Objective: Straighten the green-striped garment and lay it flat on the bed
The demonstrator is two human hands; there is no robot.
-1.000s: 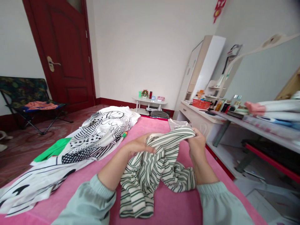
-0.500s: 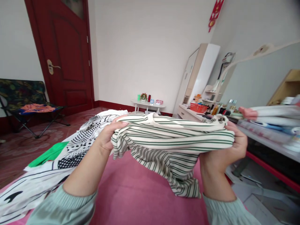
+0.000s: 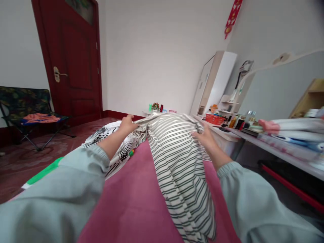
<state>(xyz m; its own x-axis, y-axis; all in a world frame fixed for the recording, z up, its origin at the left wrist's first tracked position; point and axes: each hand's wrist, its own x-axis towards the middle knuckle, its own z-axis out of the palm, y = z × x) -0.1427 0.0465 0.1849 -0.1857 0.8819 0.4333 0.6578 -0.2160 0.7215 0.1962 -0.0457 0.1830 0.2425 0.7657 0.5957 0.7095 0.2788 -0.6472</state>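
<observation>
A white shirt with dark green stripes (image 3: 177,152) hangs stretched between my hands, its far part raised and billowing. The near end trails down over the pink bed cover (image 3: 131,195). My left hand (image 3: 128,125) is closed on the shirt's far left edge, with the thumb side up. At the right edge, my right hand (image 3: 206,136) pinches the fabric between thumb and fingers. Just beneath and beside my left hand lies a black-and-white patterned garment (image 3: 126,146), partly covered by my sleeve.
A green cloth (image 3: 45,171) lies at the left edge of the bed. To the right stands a dressing table (image 3: 268,148) crowded with bottles and a red basket (image 3: 214,119). A folding chair (image 3: 25,101) holds an orange cloth (image 3: 40,117). A low white table stands by the far wall.
The striped shirt has gone from bunched between my hands to spread out, its lower part now toward me. Both hands have moved farther forward, with the arms stretched out.
</observation>
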